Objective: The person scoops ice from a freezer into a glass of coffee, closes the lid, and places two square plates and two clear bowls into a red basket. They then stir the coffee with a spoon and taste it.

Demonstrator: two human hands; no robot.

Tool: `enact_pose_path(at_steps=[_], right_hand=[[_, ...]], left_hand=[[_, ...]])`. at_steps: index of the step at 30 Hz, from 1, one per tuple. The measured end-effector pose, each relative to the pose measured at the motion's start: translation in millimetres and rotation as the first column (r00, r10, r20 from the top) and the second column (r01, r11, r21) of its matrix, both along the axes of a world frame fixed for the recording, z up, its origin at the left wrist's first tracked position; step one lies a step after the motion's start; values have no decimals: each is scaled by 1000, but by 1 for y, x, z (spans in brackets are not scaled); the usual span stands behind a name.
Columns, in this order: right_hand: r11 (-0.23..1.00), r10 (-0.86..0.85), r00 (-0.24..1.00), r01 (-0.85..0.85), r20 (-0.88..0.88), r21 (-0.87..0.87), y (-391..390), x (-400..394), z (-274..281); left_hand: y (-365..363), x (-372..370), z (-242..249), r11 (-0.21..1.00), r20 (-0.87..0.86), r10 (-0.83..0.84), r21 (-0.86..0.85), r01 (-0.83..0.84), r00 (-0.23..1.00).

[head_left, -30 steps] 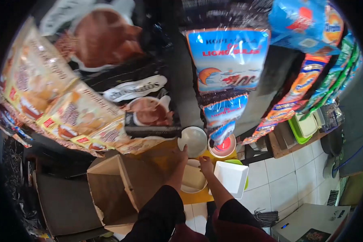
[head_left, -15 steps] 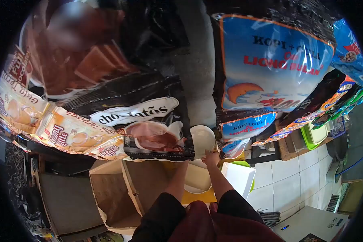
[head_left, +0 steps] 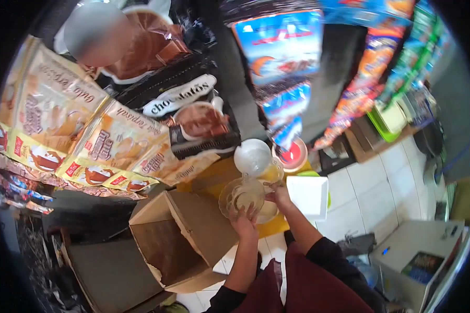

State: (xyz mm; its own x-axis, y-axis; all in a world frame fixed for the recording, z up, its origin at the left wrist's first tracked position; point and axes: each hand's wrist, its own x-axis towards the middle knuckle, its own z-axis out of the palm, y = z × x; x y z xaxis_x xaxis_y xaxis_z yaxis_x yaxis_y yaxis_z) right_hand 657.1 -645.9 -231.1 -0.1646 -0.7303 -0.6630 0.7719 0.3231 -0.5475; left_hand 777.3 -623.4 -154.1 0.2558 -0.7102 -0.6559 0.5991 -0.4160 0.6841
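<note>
My left hand (head_left: 245, 221) has its fingers wrapped on the near edge of a clear scalloped glass bowl (head_left: 227, 198). At the right side of the same bowls is my right hand (head_left: 278, 193), its fingers bent at the rim; a second glass dish (head_left: 274, 171) lies just beyond it. A round white bowl (head_left: 252, 155) sits behind the glass ones, with a pink-and-white round container (head_left: 296, 156) to its right. All of this is over a yellow surface (head_left: 209, 175).
An open cardboard box (head_left: 203, 219) stands left of my hands. A white rectangular tray (head_left: 308, 198) is at the right. Sachet strips (head_left: 193, 99) hang overhead. Farther right are a wooden shelf (head_left: 357, 146) and a white tiled floor (head_left: 381, 182).
The view has shifted and the hanging packets no longer cover the bowls as much. My left hand, hidden before, now shows at the glass bowl's edge; my right hand is beside it.
</note>
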Motion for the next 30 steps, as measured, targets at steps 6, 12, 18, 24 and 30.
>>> enact_pose_path(at_steps=[6, 12, 18, 24, 30], right_hand=[[996, 68, 952, -84, -298, -41, 116, -5, 88], [979, -200, 924, 197, -326, -43, 225, 56, 171], [890, -449, 837, 449, -313, -76, 291, 122, 197], [773, -605, 733, 635, -312, -7, 376, 155, 214], [519, -819, 474, 852, -323, -67, 470, 211, 234]], left_hand=[[66, 60, 63, 771, -112, -606, -325, 548, 787], [100, 143, 137, 585, -157, -806, -354, 729, 571], [110, 189, 157, 417, -136, -908, -358, 835, 396], [152, 168, 163, 189, -159, -977, -317, 929, 144], [221, 145, 193, -162, -31, -982, -367, 916, -186]])
